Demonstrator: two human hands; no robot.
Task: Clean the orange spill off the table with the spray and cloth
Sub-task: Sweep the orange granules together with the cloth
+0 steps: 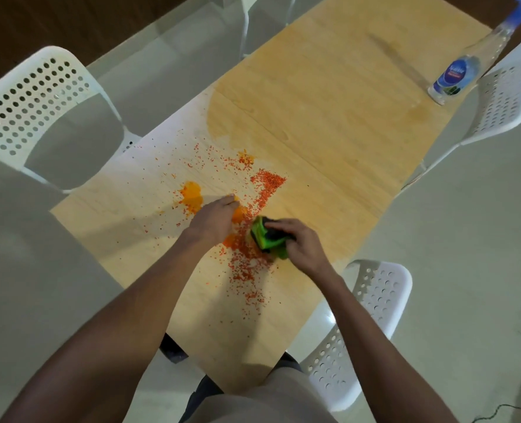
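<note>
Orange grains and yellow-orange smears, the spill [247, 190], lie scattered over the near half of the light wooden table [329, 117]. My right hand [301, 242] grips a folded green and dark cloth [266, 238] pressed onto the grains. My left hand [213, 219] rests on the table amid the spill just left of the cloth, fingers extended and touching an orange patch. The clear spray bottle [457, 76] with a blue label and blue head stands at the table's far right edge, out of reach of both hands.
White perforated chairs stand at the left [39, 117], the near right [359, 325], the far right [503, 99] and the far end [253, 13]. Pale floor surrounds the table. A damp-looking darker area covers the table's far half.
</note>
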